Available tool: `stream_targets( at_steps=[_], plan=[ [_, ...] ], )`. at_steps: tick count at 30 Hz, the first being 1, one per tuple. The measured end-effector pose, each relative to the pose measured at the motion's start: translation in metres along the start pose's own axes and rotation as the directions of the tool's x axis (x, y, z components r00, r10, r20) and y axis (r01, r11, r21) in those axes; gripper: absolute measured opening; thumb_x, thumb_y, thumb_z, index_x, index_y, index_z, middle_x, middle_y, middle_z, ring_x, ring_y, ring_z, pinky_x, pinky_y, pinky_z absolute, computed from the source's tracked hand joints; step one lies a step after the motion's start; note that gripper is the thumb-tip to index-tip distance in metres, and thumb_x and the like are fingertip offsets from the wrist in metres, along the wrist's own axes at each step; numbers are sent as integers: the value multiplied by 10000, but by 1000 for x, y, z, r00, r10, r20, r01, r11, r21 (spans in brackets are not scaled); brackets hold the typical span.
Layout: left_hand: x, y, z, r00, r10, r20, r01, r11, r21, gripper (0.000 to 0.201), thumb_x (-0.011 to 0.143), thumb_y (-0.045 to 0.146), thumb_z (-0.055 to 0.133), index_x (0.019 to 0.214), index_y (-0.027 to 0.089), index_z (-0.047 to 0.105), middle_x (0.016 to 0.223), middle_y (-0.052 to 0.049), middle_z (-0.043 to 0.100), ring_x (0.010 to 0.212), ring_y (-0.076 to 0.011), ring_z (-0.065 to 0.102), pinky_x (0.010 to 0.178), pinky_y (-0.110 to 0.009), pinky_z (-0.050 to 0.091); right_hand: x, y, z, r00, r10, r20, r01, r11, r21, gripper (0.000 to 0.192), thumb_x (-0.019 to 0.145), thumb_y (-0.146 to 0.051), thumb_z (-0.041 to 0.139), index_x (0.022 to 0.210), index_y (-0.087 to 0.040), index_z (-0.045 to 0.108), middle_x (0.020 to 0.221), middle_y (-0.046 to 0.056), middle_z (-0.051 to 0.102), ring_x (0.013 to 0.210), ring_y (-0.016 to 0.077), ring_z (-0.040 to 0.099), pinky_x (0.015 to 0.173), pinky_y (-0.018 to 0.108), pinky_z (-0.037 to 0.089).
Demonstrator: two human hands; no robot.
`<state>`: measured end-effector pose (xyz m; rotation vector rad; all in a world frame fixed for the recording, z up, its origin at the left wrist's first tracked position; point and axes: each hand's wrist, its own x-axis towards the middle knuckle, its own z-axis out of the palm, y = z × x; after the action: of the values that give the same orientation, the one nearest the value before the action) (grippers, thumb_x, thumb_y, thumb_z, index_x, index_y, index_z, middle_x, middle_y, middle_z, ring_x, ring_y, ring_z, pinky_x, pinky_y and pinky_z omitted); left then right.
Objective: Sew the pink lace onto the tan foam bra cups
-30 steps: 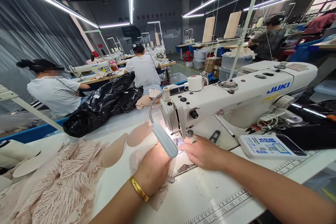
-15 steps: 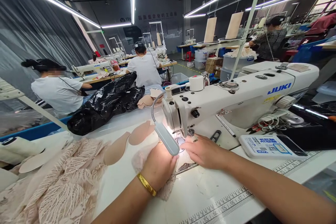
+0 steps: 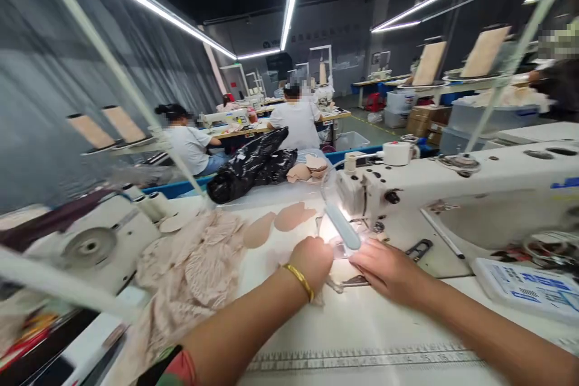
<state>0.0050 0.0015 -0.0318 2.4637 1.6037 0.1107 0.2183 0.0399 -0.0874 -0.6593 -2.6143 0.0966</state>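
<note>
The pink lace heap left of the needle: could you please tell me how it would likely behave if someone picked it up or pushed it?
The pink lace heap lies crumpled in soft folds, so it would probably droop limply when lifted. Its open mesh suggests it is light for its bulk. Pushed along the white table, it would likely bunch up rather than slide as one piece.

Two hands [image 3: 316,259], one sewing machine [image 3: 452,193], two foam cups [image 3: 275,226], one black bag [image 3: 253,166]

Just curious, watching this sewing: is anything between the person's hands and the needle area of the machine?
Only the lamp head, which hangs over the gap between the left hand and right hand, hiding the needle spot. Both hands lie flat there.
</note>
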Motion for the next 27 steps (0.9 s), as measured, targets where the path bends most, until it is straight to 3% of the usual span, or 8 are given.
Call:
stream_targets(
  at_steps=[3, 5, 8, 11, 16, 20, 24, 27],
  plan=[
    [-51, 12, -20, 988, 7, 155, -10, 1000, 24, 164, 683, 68, 740, 800, 165, 679, 745, -88, 706, 731, -282, 690, 680, -347, 508, 7, -27, 9, 985, -150, -89, 149, 989, -11, 359, 988, -118, 452, 1293, -215, 615, 1281, 147, 671, 1121, 303, 636, 868, 428, 517],
    [-93, 24, -32, 974, 37, 222, -29, 999, -41, 136, 780, 120, 680, 889, 198, 704, 783, -51, 722, 732, -237, 684, 656, -301, 481, 10, -52, 15, 951, -276, -140, 278, 961, -5, 266, 1021, -178, 480, 1237, -211, 631, 1409, 161, 619, 1287, 341, 569, 968, 488, 495],
    [-152, 33, -42, 968, 3, 251, 76, 950, -302, 238, 793, 112, 628, 975, 239, 714, 742, 26, 672, 693, -156, 622, 633, -227, 438, 5, -89, 17, 917, -378, -127, 395, 905, 159, 232, 1047, -149, 415, 1008, -202, 637, 1171, 113, 729, 1123, 278, 651, 923, 439, 521],
    [-188, 27, -39, 960, -136, 245, 251, 806, -536, 239, 743, 92, 641, 919, 234, 719, 649, 80, 545, 588, -87, 489, 562, -170, 377, -8, -105, 16, 953, -300, -32, 295, 908, 297, 277, 1031, -98, 373, 920, -203, 604, 931, 68, 715, 855, 215, 651, 753, 352, 537],
    [-181, 25, -22, 973, -216, 78, 219, 768, -602, 156, 795, 139, 639, 912, 214, 711, 725, 59, 600, 664, -102, 522, 635, -194, 387, -8, -63, 23, 989, -96, -112, 108, 988, 108, 209, 959, -145, 474, 992, -198, 673, 1181, 155, 708, 1073, 337, 652, 869, 506, 559],
    [-150, 35, -18, 993, -115, -16, 81, 788, -611, 176, 836, 179, 617, 988, 202, 701, 787, 30, 629, 733, -132, 560, 710, -227, 414, 11, -32, 30, 988, 132, -75, -109, 962, 249, 298, 910, -126, 436, 1037, -205, 694, 1188, 143, 729, 1073, 306, 681, 878, 462, 582],
    [-142, 33, -21, 991, -132, -15, 91, 757, -647, 178, 816, 170, 583, 961, 188, 685, 776, 27, 613, 737, -141, 534, 703, -235, 410, 19, -46, 17, 990, 139, -6, -119, 867, 483, 373, 847, -88, 437, 1086, -201, 700, 1157, 100, 757, 1082, 244, 710, 981, 403, 555],
    [-164, 18, -25, 981, -88, 176, 188, 673, -715, 190, 756, 146, 580, 904, 193, 690, 776, 37, 607, 726, -130, 523, 667, -213, 410, 4, -84, -2, 997, 22, 80, -63, 821, 568, 309, 855, -112, 459, 1017, -218, 700, 1002, 46, 777, 936, 200, 735, 855, 306, 576]
  ],
)
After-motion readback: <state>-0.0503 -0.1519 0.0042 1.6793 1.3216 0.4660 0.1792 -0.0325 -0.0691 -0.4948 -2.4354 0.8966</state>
